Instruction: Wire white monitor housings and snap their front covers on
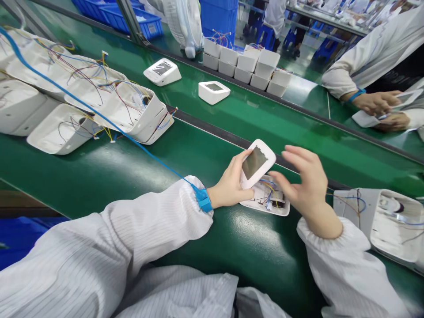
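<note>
A white front cover with a grey display screen (254,162) is tilted up in my left hand (232,182), thumb along its lower edge and fingers behind its upper edge. Below it, on the green bench, lies an open white housing (281,207) with coloured wires and a connector inside; the cover hides part of it. My right hand (306,181) hovers just right of the cover, fingers spread and holding nothing. A blue wrist strap (202,198) with a coiled-off blue cord circles my left wrist.
Stacked white housings with loose wires (115,104) fill the left, more (397,225) stand at right. Two assembled white devices (162,72) sit on the green belt. Stacked housings (243,66) and a fan (183,26) line the far side. A co-worker's hands (377,104) hold white parts.
</note>
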`<state>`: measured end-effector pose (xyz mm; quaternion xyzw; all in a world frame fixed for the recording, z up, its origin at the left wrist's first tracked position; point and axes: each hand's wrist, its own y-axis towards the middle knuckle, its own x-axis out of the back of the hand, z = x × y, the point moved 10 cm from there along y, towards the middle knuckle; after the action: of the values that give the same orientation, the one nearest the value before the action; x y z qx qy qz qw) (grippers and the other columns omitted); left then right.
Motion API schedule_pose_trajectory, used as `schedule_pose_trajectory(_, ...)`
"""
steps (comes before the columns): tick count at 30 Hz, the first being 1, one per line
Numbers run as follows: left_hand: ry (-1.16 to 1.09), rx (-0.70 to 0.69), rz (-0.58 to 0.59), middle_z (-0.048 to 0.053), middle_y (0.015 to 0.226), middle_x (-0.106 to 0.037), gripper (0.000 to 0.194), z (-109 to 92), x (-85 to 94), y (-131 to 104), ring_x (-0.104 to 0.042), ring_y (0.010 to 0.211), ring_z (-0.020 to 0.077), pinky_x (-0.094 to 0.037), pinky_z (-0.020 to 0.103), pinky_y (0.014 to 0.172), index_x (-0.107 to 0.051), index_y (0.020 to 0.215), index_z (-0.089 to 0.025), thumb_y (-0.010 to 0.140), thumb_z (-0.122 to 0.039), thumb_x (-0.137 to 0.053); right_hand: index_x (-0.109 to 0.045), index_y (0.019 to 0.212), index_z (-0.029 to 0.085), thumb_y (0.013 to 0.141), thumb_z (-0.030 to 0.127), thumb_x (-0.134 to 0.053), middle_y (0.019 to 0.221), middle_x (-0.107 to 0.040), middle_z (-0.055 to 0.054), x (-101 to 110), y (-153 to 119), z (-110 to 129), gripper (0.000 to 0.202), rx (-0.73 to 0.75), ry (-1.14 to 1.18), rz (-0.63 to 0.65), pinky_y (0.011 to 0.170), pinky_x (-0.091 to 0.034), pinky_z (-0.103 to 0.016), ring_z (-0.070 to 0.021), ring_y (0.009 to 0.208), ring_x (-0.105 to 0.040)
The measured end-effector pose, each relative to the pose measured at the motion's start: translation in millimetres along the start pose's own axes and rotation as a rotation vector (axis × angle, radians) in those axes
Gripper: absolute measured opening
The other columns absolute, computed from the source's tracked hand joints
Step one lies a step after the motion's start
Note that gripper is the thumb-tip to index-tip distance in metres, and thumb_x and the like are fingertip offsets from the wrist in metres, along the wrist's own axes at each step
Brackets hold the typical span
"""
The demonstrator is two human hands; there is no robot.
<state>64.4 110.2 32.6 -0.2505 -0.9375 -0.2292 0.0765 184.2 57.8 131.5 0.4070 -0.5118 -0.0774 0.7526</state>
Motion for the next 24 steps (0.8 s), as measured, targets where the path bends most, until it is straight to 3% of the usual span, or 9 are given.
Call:
schedule_pose_trajectory(1,-0.07,-0.037,-0.01,0.019,0.154,-0.03,0.101,-2,1.4,0,-0.032,0.142,0.0378,-0.024,0.056,0.118,-0.019,0.15,-0.019,0.066,-0.032,-0.073,-0.062,0.116,0.024,0.091,0.035,-0.062,0.108,-0.069,-0.01,-2,-1,-10,0.027,-0.074,0.002,0.025,0.08,-0.051,-0.04,-0.025,0.099,-0.064)
schedule_pose_trajectory(3,-0.198,-0.109,0.008,0.017,0.155,-0.029,0.102,-6,0.7,-2,-0.03,0.143,0.037,-0.023,0.054,0.119,-0.016,0.152,-0.021,0.068,-0.032,-0.072,-0.067,0.1,0.023,0.093,0.034,-0.059,0.09,-0.07,-0.006,-24,-5,-17,0.016,-0.114,-0.016,0.227,0.069,-0.049,-0.034,-0.0202,0.081,-0.064)
schedule_pose_trajectory(6,-0.33,-0.173,0.074,0.014,0.156,-0.03,0.096,-14,-5.5,-7,-0.036,0.141,0.035,-0.028,0.051,0.118,-0.015,0.153,-0.025,0.075,-0.039,-0.07,-0.07,0.079,0.02,0.091,0.024,-0.058,0.076,-0.065,-0.005,-64,-22,-8,0.017,-0.016,-0.173,0.575,0.057,-0.039,-0.031,-0.0179,0.07,-0.059)
schedule_pose_trajectory(8,-0.387,-0.161,0.113,0.014,0.156,-0.03,0.09,-14,-10.4,-9,-0.039,0.138,0.034,-0.033,0.05,0.115,-0.017,0.153,-0.026,0.08,-0.045,-0.066,-0.071,0.079,0.019,0.087,0.018,-0.06,0.078,-0.064,-0.007,-76,-29,-3,0.014,0.019,-0.272,0.662,0.055,-0.034,-0.032,-0.019,0.069,-0.057)
schedule_pose_trajectory(11,-0.451,-0.11,0.141,0.014,0.157,-0.029,0.082,-9,-15.5,-12,-0.042,0.137,0.0326,-0.037,0.048,0.114,-0.02,0.153,-0.027,0.086,-0.05,-0.06,-0.071,0.082,0.018,0.083,0.013,-0.06,0.08,-0.064,-0.007,-82,-32,0,0.012,-0.009,-0.278,0.671,0.055,-0.032,-0.032,-0.0188,0.07,-0.056)
schedule_pose_trajectory(15,-0.459,-0.08,0.135,0.014,0.157,-0.029,0.084,-5,-15.7,-12,-0.041,0.139,0.0328,-0.036,0.048,0.115,-0.019,0.153,-0.027,0.085,-0.046,-0.063,-0.069,0.084,0.017,0.082,0.014,-0.058,0.08,-0.064,-0.006,-79,-30,-5,0.011,-0.087,-0.233,0.59,0.058,-0.033,-0.03,-0.0174,0.07,-0.056)
schedule_pose_trajectory(19,-0.437,-0.097,0.154,0.016,0.151,-0.038,0.088,-8,-18.5,-10,-0.043,0.137,0.0327,-0.035,0.049,0.115,-0.02,0.153,-0.025,0.082,-0.05,-0.066,-0.069,0.083,0.019,0.089,0.023,-0.058,0.075,-0.064,-0.002,-74,-28,-10,0.013,-0.144,-0.098,0.473,0.059,-0.035,-0.027,-0.0147,0.068,-0.057)
schedule_pose_trajectory(24,-0.485,-0.078,0.125,0.016,0.152,-0.037,0.088,-5,-20.0,-3,-0.044,0.136,0.0331,-0.034,0.048,0.116,-0.024,0.152,-0.024,0.081,-0.058,-0.063,-0.07,0.081,0.02,0.091,0.036,-0.062,0.075,-0.066,-0.001,-68,-28,-16,0.02,-0.229,0.014,0.39,0.06,-0.037,-0.026,-0.0127,0.065,-0.058)
